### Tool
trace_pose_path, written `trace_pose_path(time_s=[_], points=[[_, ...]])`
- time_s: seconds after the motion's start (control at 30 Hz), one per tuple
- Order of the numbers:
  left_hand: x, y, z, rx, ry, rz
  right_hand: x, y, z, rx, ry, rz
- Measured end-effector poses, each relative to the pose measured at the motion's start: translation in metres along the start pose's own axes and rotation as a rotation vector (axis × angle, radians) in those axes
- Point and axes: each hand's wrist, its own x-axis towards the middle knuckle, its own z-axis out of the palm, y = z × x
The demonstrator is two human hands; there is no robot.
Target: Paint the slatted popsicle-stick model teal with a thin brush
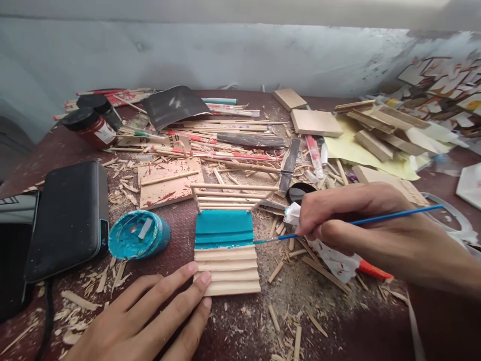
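Note:
A small wooden model staircase (227, 268) lies on the table, its upper platform and top steps coated in teal paint and its lower steps bare wood. Thin stick railings (233, 197) rise at its far end. My left hand (150, 313) rests with fingers spread, the fingertips touching the staircase's lower left edge. Between the fingers of my right hand (349, 230) is a thin blue paintbrush (394, 214). Its bristle tip touches the right edge of the model where paint meets bare wood. An uncapped jar of teal paint (161, 238) stands left of the model.
A black power bank (69, 215) with a cable lies at the left. Dark-lidded paint jars (88, 128), thin sticks (233, 128) and black sandpaper (176, 106) are at the back. Wood blocks (315, 123) sit back right. Wood shavings (78, 301) litter the table.

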Motion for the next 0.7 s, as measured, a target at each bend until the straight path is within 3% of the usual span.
trace_pose_path(time_s=[0.1, 0.27, 0.5, 0.7], points=[[-0.001, 0.001, 0.000, -0.004, -0.024, -0.009, -0.001, 0.001, 0.001, 0.026, 0.038, -0.003], [-0.007, 0.002, 0.001, -0.002, -0.043, -0.016, 0.001, 0.003, 0.004, 0.022, -0.020, 0.025], [-0.001, 0.000, -0.004, -0.039, -0.058, -0.035, -0.007, -0.002, 0.004, 0.147, 0.097, 0.034], [0.007, -0.004, -0.007, -0.016, -0.060, -0.009, -0.002, 0.002, 0.012, 0.109, -0.002, -0.093]])
